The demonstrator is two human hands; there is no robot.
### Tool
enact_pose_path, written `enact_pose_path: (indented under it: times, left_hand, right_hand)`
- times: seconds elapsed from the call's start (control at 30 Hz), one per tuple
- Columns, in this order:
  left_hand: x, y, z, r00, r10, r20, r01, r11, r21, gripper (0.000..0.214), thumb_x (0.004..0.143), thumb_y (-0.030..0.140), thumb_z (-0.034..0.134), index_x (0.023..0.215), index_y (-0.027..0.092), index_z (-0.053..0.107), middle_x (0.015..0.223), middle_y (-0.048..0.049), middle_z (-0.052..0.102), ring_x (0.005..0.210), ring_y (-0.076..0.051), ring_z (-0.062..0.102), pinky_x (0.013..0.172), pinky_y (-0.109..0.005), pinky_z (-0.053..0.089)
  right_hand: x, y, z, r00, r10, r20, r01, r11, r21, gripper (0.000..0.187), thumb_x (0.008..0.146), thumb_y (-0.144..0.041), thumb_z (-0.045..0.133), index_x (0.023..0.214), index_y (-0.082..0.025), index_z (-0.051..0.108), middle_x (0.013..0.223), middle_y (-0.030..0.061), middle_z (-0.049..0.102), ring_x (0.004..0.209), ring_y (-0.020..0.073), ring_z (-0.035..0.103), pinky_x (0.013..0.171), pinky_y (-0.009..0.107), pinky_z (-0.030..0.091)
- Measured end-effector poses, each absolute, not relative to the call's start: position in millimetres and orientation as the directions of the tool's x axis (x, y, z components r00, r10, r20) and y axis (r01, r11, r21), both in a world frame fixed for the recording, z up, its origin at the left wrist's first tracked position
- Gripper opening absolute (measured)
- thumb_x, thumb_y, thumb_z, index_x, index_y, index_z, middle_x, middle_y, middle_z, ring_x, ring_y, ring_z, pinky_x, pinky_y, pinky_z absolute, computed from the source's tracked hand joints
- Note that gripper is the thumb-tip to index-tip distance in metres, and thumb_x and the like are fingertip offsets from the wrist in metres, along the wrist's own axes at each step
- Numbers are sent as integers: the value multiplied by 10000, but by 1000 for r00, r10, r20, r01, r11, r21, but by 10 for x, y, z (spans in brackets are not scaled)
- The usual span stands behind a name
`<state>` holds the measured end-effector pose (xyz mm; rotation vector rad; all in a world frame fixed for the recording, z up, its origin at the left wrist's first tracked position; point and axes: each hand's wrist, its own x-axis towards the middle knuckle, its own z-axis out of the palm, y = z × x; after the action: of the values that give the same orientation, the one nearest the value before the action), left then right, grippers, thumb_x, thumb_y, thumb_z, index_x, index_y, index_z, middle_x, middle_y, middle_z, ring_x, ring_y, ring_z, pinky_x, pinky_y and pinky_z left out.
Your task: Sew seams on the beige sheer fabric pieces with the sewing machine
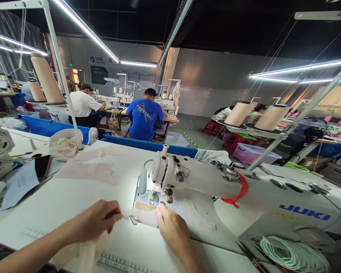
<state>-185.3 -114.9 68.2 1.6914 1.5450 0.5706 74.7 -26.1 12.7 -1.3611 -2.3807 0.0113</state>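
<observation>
A white sewing machine (196, 170) stands in front of me, its lamp lighting the needle area. Just left of the needle plate, my left hand (102, 218) is closed, pinching pale fabric (92, 252) that hangs below it over the table's front. The hand is slightly blurred. My right hand (174, 227) is close by the presser foot (153, 198), thumb and fingers pressed together on the edge of a pale piece of fabric (146, 217) in front of the needle. Its fingertips partly hide what they grip. More flat pale fabric pieces (86, 171) lie on the table behind my left hand.
Scissors (252, 258) and a coil of pale green cord (292, 254) lie at the lower right. A phone (42, 167) and paper (21, 185) lie left. Thread cones (238, 113) stand on a rack. Co-workers (146, 115) sit at machines beyond.
</observation>
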Motion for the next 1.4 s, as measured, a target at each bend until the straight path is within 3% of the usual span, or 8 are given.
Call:
enact_pose_path:
  times: [0.23, 0.43, 0.53, 0.67, 0.83, 1.03, 1.2, 1.4]
  left_hand:
    - [-2117, -700, 315, 125, 976, -181, 581, 76, 810, 386, 826, 562, 497, 741, 187, 535, 514, 37, 546, 481, -125, 481, 532, -248, 356]
    - [-2446, -599, 346, 182, 959, -215, 604, 64, 794, 448, 813, 636, 500, 742, 195, 524, 519, -3, 628, 488, -151, 543, 533, -261, 360]
    - [-2434, -590, 328, 230, 940, -251, 577, 76, 813, 400, 825, 603, 511, 824, 204, 513, 511, 13, 647, 487, -161, 563, 575, -274, 400]
    - [-2452, -592, 353, 254, 937, -239, 512, 79, 855, 353, 820, 552, 503, 891, 206, 503, 592, 3, 688, 595, -179, 608, 672, -290, 439]
    - [-2393, -642, 635, 242, 923, -299, 618, 91, 781, 368, 851, 569, 466, 848, 204, 510, 662, -14, 705, 467, -123, 400, 500, -256, 281]
    - [-1708, -618, 754, 351, 901, -255, 503, 48, 863, 306, 797, 485, 532, 745, 184, 545, 660, 4, 662, 507, -105, 415, 499, -229, 278]
    - [-1295, -462, 603, 414, 879, -236, 327, 98, 940, 317, 772, 410, 523, 555, 181, 487, 583, 3, 575, 520, -130, 518, 538, -255, 377]
    - [-1342, -322, 393, 244, 947, -211, 544, 47, 838, 162, 703, 340, 508, 629, 196, 504, 566, 35, 540, 565, -138, 524, 548, -246, 376]
  right_hand:
    - [587, -294, 18, -468, 789, 399, 815, 559, -150, 313, 927, -164, 435, 627, -222, 508, 575, 26, 610, 514, 183, 563, 491, 328, 252]
    - [423, -380, 180, -399, 882, 250, 888, 439, -134, 205, 919, -193, 496, 749, -207, 610, 657, 89, 666, 575, 229, 600, 511, 332, 233]
    - [543, -377, 222, -347, 913, 215, 908, 384, -164, 165, 899, -149, 490, 794, -194, 608, 650, 71, 661, 551, 204, 582, 508, 333, 203]
    - [710, -375, 187, -413, 834, 365, 816, 517, -259, 199, 901, -107, 434, 832, -189, 602, 748, 33, 651, 613, 151, 578, 539, 293, 279]
    - [760, -419, 254, -581, 701, 414, 661, 703, -262, 237, 902, -109, 398, 828, -188, 609, 766, 12, 598, 624, 124, 518, 566, 251, 339]
    - [748, -531, 356, -743, 592, 312, 582, 802, -137, 203, 902, -155, 433, 811, -192, 610, 787, 23, 629, 675, 143, 551, 583, 268, 361]
    - [557, -620, 197, -762, 501, 410, 574, 816, 68, 168, 885, -124, 429, 903, -171, 589, 784, 23, 608, 601, 176, 494, 499, 338, 263]
    - [527, -624, 189, -765, 497, 410, 572, 817, 77, 158, 830, -73, 482, 921, -172, 565, 829, 22, 610, 620, 172, 470, 492, 342, 211]
